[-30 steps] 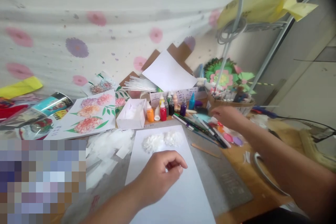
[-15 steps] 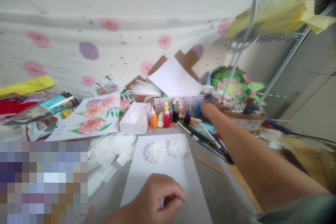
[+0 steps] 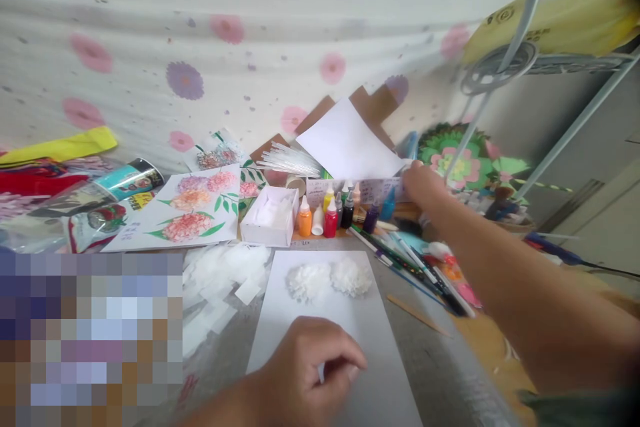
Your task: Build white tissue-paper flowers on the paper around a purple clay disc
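My left hand [image 3: 323, 360] rests low over a white sheet of paper [image 3: 385, 353]. Its thumb and index finger curl together; whatever they may hold is too small to make out. Farther up that sheet sit two fluffy white paper pompoms [image 3: 309, 281], side by side. Stretched away to the back right, my right hand [image 3: 419, 183] is beside a small white object [image 3: 407, 164], behind the blue paint bottle [image 3: 389, 204]. The fingers of that hand are mostly hidden, so their grip does not show.
Several small paint bottles [image 3: 331, 220] stand behind the sheet, beside a white box [image 3: 270, 217]. White paper pieces [image 3: 225, 273] lie left. Pens [image 3: 415, 260] and a wooden stick [image 3: 417, 315] lie right. A flower picture [image 3: 187, 210] leans at the left; a metal rack [image 3: 575, 117] rises right.
My right hand has moved farther back, from beside the blue bottle to the white object. The view has shifted a little to the left. My left hand keeps its curled pose over the sheet.
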A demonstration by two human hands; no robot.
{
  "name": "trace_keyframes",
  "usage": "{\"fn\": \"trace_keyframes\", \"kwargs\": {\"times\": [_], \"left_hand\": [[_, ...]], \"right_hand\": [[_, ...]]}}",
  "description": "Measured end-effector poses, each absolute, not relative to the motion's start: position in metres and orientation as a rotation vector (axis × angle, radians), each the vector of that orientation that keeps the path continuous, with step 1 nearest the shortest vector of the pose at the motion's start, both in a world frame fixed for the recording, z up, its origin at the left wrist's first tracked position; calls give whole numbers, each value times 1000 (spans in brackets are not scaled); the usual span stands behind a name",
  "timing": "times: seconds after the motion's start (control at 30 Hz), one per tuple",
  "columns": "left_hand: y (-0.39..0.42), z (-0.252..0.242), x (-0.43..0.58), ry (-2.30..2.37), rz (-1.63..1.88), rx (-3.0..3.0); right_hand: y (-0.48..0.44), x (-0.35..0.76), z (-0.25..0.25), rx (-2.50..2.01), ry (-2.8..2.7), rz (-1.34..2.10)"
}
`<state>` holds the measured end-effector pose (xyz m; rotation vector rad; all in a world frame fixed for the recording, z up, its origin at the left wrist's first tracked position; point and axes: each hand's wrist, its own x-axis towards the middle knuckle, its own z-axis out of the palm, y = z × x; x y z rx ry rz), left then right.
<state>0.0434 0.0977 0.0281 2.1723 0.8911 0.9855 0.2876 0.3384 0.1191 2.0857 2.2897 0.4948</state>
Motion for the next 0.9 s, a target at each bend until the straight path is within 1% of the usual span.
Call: {"fn": "trace_keyframes", "kwargs": {"times": [0.07, 0.17, 0.3, 0.37, 0.4, 0.47, 0.6, 0.77, 0.83, 0.9], "left_hand": [[98, 28, 44, 944, 1011, 2043], [99, 27, 44, 1015, 1079, 1794], [102, 25, 43, 963, 1118, 1508], [103, 24, 43, 897, 1042, 1407], [103, 23, 44, 849, 997, 1373], [102, 21, 46, 750, 956, 1299], [99, 16, 49, 723, 1081, 1076], [101, 17, 53, 671, 1142, 920], [101, 20, 53, 673, 1117, 874], [100, 23, 53, 734, 1050, 883]], "right_hand": [[318, 289, 132, 2237, 2267, 506], [262, 284, 128, 2264, 2418, 346], [170, 261, 85, 2002, 2762, -153], [139, 246, 66, 1873, 2932, -666], [129, 240, 59, 1833, 2960, -804], [121, 228, 51, 1821, 3034, -945], [119, 216, 49, 1715, 3159, -898], [119, 220, 52, 1535, 3298, -525], [123, 226, 55, 1536, 3375, -569], [127, 231, 59, 1610, 3434, -740]]}}
